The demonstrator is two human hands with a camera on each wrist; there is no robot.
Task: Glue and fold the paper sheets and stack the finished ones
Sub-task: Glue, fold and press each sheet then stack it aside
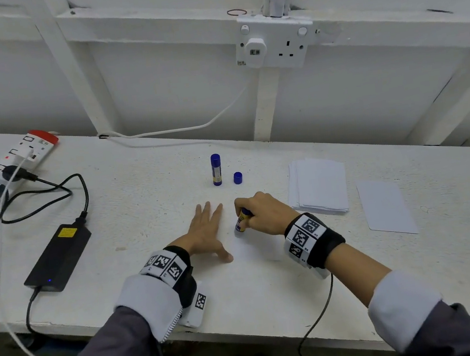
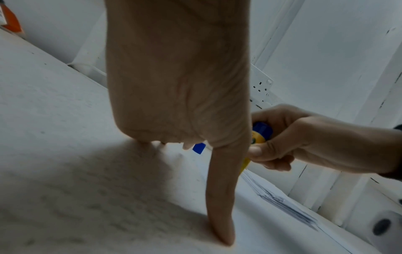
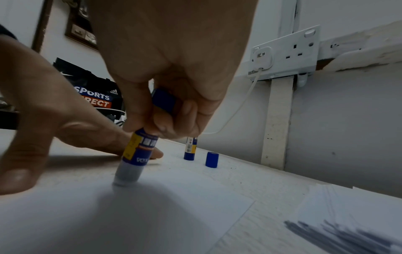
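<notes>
My right hand [image 1: 257,209] grips an uncapped blue and yellow glue stick [image 1: 242,221] [image 3: 137,154], tilted, with its tip pressed on a white paper sheet [image 1: 255,247] [image 3: 152,214] that lies flat on the table. My left hand [image 1: 207,229] lies flat and spread beside it, its thumb [image 2: 222,206] pressing down on the sheet's left part. A stack of white sheets [image 1: 318,186] sits to the right of my right hand. Further right lies a single white piece of paper [image 1: 385,207].
A second, capped glue stick [image 1: 216,169] stands upright behind my hands, with a loose blue cap [image 1: 237,178] next to it. A black power adapter [image 1: 57,258], its cables and a power strip [image 1: 8,170] occupy the table's left. A wall socket [image 1: 275,41] is above.
</notes>
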